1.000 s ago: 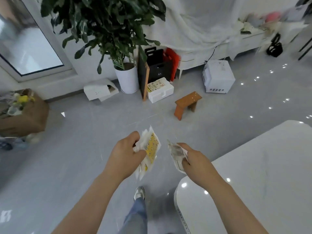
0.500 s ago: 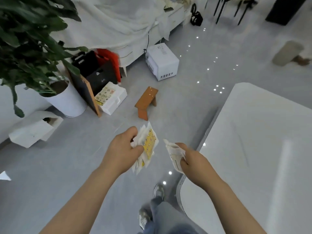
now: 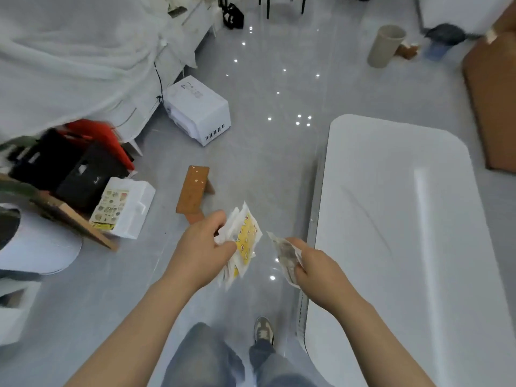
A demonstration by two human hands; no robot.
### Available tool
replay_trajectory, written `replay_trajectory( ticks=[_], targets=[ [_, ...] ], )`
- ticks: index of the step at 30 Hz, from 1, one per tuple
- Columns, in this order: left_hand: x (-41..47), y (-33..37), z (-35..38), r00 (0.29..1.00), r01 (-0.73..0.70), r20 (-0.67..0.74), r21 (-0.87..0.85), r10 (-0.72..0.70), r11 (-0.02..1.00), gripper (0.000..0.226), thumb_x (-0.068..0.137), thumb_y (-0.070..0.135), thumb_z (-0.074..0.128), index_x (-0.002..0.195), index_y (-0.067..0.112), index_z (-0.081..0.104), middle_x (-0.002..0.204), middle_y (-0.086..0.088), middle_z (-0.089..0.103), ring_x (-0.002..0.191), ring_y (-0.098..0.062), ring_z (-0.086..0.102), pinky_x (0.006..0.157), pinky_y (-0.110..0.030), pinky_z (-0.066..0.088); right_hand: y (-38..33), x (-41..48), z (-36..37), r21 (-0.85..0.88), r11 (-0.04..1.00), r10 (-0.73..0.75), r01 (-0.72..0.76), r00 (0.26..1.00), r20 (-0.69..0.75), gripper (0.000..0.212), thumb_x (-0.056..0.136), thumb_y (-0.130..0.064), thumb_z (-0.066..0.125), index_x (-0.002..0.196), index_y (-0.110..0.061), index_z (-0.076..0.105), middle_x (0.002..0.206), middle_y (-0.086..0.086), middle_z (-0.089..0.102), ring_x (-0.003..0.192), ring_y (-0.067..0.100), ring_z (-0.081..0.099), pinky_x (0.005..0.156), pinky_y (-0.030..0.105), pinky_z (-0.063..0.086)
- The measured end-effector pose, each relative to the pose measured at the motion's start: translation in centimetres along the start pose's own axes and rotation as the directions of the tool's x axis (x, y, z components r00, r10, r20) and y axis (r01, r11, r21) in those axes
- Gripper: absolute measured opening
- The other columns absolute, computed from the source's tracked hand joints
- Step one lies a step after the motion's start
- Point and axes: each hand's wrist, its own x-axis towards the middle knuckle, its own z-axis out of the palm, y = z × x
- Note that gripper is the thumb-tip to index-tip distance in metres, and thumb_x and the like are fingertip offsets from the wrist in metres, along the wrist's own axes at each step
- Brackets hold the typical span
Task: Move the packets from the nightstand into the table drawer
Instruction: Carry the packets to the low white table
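L hand (image 3: 198,252) still grips yellow packets (image 3: 247,238), R hand (image 3: 321,275) grey packet (image 3: 284,255); table (image 3: 391,219) nearer

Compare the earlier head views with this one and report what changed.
The person walked on and the view swung right: the white table now fills the right side, while the wooden stool and white pot slid left in view. Nothing was taken up or let go. The left hand still grips the yellow-printed packets, and the right hand still pinches the grey packet.
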Motion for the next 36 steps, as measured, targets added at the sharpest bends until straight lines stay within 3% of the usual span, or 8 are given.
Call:
replay_trajectory(
  ticks=[4,9,14,20,26,33,36],
  targets=[
    [4.9,-0.3,-0.8,0.994,-0.078,0.072,0.019,0.077,0.997,0.018,0.076,0.011,0.061,0.077,0.009,0.043,0.073,-0.014,0.054,0.058,-0.018,0.041,0.052,-0.032,0.032,-0.9,2.4,-0.4,0.032,0.997,0.068,-0.066,0.996,-0.049,0.052,0.09,-0.012,0.039,0.136,-0.034,0.037,0.093,0.002,0.066,0.08,0.023,0.061,0.071,0.034,0.052],
    [11.3,-1.6,-3.1,0.967,-0.176,0.191,0.01,0.171,0.984,0.018,0.076,0.012,0.061,0.076,0.01,0.043,0.074,-0.014,0.054,0.059,-0.016,0.04,0.053,-0.033,0.032,-3.6,6.0,-0.1,0.096,0.982,0.175,-0.164,0.976,-0.127,0.056,0.087,-0.006,0.039,0.135,-0.034,0.04,0.063,-0.011,0.046,0.057,0.01,0.044,0.057,0.029,0.04],
    [17.8,-2.7,-6.5,0.923,-0.286,0.271,0.01,0.273,0.958,0.023,0.074,0.013,0.06,0.071,0.015,0.037,0.066,-0.006,0.048,0.059,-0.019,0.037,0.054,-0.033,0.031,-7.2,10.4,0.3,0.208,0.947,0.284,-0.244,0.94,-0.19,0.054,0.088,-0.01,0.039,0.134,-0.036,0.04,0.086,0.0,0.067,0.074,0.02,0.061,0.069,0.035,0.054],
    [23.4,-2.6,-7.6,0.862,-0.378,0.382,0.045,0.333,0.925,0.021,0.075,0.013,0.06,0.073,0.013,0.039,0.07,-0.011,0.052,0.06,-0.018,0.039,0.055,-0.032,0.032,-8.8,13.3,0.4,0.295,0.903,0.39,-0.312,0.883,-0.262,0.051,0.09,-0.011,0.04,0.134,-0.037,0.04,0.095,0.004,0.069,0.083,0.023,0.063,0.074,0.037,0.053],
    [29.8,0.0,-5.9,0.784,-0.476,0.48,0.057,0.394,0.878,0.02,0.075,0.011,0.06,0.076,0.01,0.041,0.065,-0.004,0.045,0.059,-0.017,0.035,0.053,-0.032,0.028,-6.9,16.8,-1.0,0.408,0.834,0.507,-0.371,0.808,-0.301,0.04,0.097,-0.029,0.036,0.135,-0.04,0.041,0.106,-0.002,0.068,0.092,0.02,0.064,0.081,0.038,0.053],
    [36.9,4.3,-3.4,0.72,-0.575,0.507,0.052,0.474,0.817,0.024,0.073,0.011,0.061,0.074,0.011,0.037,0.062,0.002,0.039,0.056,-0.015,0.03,0.051,-0.03,0.026,-4.0,20.9,-5.2,0.44,0.804,0.565,-0.4,0.746,-0.354,0.033,0.099,-0.031,0.034,0.128,-0.035,0.048,0.099,0.003,0.069,0.088,0.02,0.063,0.073,0.03,0.049],
    [38.8,5.8,-2.0,0.681,-0.604,0.546,0.043,0.488,0.796,0.024,0.073,0.011,0.061,0.074,0.011,0.038,0.062,0.0,0.039,0.056,-0.016,0.03,0.051,-0.031,0.025,-2.9,21.7,-6.1,0.443,0.784,0.6,-0.435,0.714,-0.36,0.034,0.1,-0.034,0.033,0.132,-0.038,0.045,0.1,-0.003,0.068,0.088,0.018,0.061,0.07,0.027,0.045]
  ],
)
